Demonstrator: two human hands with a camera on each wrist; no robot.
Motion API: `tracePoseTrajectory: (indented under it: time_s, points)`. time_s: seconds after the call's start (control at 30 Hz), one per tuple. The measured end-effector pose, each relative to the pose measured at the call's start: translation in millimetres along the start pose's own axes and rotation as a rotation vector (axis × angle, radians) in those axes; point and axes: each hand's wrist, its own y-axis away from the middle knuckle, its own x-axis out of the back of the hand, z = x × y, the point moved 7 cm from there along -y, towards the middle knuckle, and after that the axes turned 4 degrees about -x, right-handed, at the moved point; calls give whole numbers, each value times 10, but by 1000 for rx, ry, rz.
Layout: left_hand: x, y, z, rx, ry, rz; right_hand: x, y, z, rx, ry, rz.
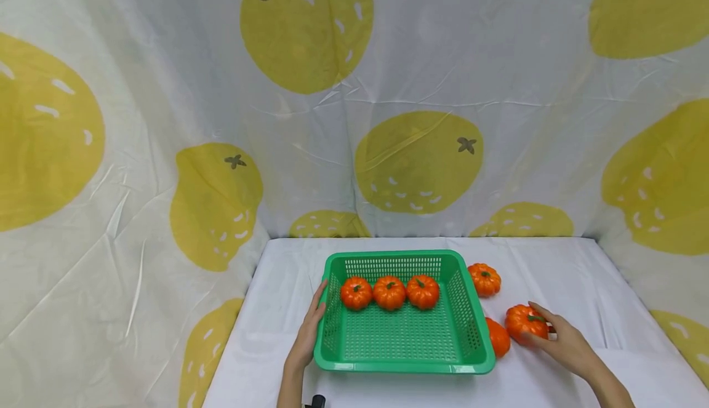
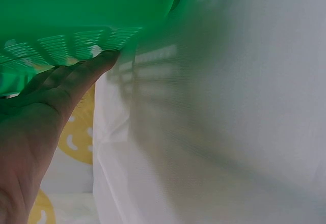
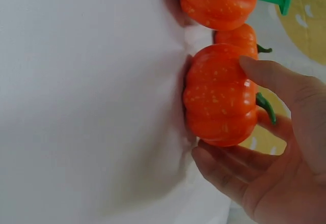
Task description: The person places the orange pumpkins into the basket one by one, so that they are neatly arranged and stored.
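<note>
A green plastic basket (image 1: 401, 368) with mesh walls stands on the white cloth, three orange toy pumpkins (image 1: 389, 293) in a row towards its back. Along the basket's left wall, my left hand (image 1: 303, 337) rests with straight fingers, touching the mesh in the left wrist view. My right hand (image 1: 570, 346) holds an orange pumpkin (image 1: 520, 322) right of the basket. In the right wrist view its thumb presses one side of that pumpkin (image 3: 219, 102) and the fingers curl at the other; its green stem points towards the palm.
Two more pumpkins lie outside the basket: one (image 1: 500, 338) against its right wall, partly hidden by the rim, and another (image 1: 484, 279) near its back right corner. A lemon-print curtain (image 1: 415, 162) hangs behind the table. A small black object (image 1: 318, 401) shows near my left wrist.
</note>
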Motion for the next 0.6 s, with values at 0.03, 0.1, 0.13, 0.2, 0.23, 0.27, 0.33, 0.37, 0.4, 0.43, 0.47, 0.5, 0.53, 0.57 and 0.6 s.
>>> tracePoseTrajectory:
  time_s: [0.03,0.1,0.13,0.2,0.23,0.27,0.33,0.37,0.4,0.43,0.47,0.5,0.53,0.57,0.6]
  points:
    - [0,-3,-2,0,0,0,1,4,18,-2,6,-3]
    - [2,-10,-5,4,-1,1,-3,11,52,-7,8,-12]
    - [0,-7,-12,4,-1,2,-5,15,67,-6,10,-14]
    - [-4,-2,-22,7,-1,3,-17,19,92,-10,10,-26]
    - [-6,-1,-25,9,-2,3,-17,25,99,-8,9,-21]
    - [-7,1,-26,10,-3,4,-18,29,103,-4,6,-18]
    - [-11,3,-24,9,-5,1,-15,47,105,15,-3,3]
    - [-9,2,-24,11,-8,2,-14,61,107,25,-11,16]
    - [-8,4,-21,10,-11,3,-6,79,107,41,-20,36]
    - [-5,3,-21,9,-13,5,-2,98,116,54,-30,54]
    - [-1,1,-23,9,-13,6,0,119,125,64,-43,67]
    - [2,-2,-25,7,-13,8,6,140,136,76,-55,85]
    - [5,-5,-28,8,-13,11,6,159,149,83,-69,95]
    - [7,-8,-31,8,-11,12,8,180,160,100,-87,110]
    - [6,-11,-32,8,-9,12,7,191,173,107,-104,122]
